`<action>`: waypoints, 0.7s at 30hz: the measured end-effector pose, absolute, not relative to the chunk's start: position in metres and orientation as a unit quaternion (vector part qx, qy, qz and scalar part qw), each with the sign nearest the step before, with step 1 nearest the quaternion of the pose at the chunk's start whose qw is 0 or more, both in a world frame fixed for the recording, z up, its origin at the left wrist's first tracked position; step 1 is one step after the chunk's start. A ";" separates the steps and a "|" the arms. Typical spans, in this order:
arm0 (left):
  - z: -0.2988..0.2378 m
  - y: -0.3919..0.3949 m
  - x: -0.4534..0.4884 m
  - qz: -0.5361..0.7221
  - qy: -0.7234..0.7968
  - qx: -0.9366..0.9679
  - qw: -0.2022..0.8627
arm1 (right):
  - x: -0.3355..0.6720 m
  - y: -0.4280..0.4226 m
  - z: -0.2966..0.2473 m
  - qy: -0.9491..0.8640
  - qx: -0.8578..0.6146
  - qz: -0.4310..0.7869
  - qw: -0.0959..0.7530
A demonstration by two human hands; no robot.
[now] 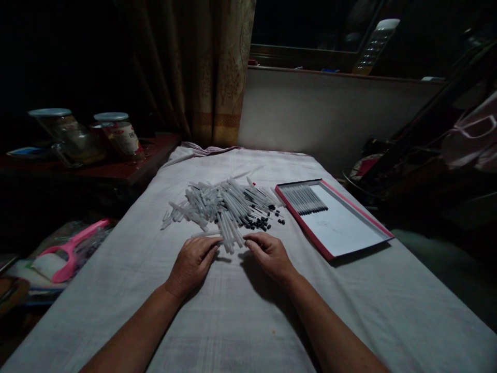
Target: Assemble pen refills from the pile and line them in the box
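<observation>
A heap of clear plastic pen barrels (233, 199) lies on the cloth-covered table, with small black pen caps (260, 224) loose at its right side. My left hand (194, 259) is at the heap's near edge, thumb and index finger pinched together beside the barrel ends. One barrel (205, 234) lies crosswise just beyond its fingers. Opposite it, my right hand (269, 254) is closed in a similar pinch at the right of the same barrel ends. Whatever is between the fingertips of either hand is too small to make out.
A shallow red-edged box (330, 243) to the right holds a row of black-tipped pens (303, 199). Jars (118, 135) stand on a dark red cabinet (155, 155) at left. Below it is a pink-handled object (68, 254). A curtain (217, 67) hangs behind the table.
</observation>
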State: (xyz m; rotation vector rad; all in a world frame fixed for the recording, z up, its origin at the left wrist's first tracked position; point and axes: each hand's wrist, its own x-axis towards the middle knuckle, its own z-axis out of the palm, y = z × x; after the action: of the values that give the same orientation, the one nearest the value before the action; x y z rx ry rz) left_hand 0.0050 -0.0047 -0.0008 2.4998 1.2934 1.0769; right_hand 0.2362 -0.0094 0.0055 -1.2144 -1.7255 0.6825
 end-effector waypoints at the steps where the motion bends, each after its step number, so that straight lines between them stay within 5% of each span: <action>1: -0.001 -0.004 0.005 0.363 0.430 0.825 0.061 | 0.243 -0.007 0.005 -0.703 -0.510 0.241 0.433; 7: -0.004 -0.003 0.004 0.368 0.430 0.822 0.057 | 0.282 0.015 0.002 -0.676 -0.676 0.028 0.292; 13: -0.004 -0.003 0.003 0.357 0.433 0.826 0.063 | 0.286 0.026 0.006 -0.687 -0.703 0.006 0.183; 18: -0.004 -0.002 0.003 0.356 0.430 0.827 0.069 | 0.285 0.023 0.002 -0.656 -0.689 0.081 0.297; 21: -0.004 -0.002 0.003 0.352 0.431 0.828 0.066 | 0.279 0.014 0.003 -0.591 -0.641 0.252 0.420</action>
State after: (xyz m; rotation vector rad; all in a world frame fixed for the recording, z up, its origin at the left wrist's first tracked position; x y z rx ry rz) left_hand 0.0028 -0.0025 -0.0039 2.4979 1.2993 1.0606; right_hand 0.2793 0.0136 0.0032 -1.6069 -1.4804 0.6311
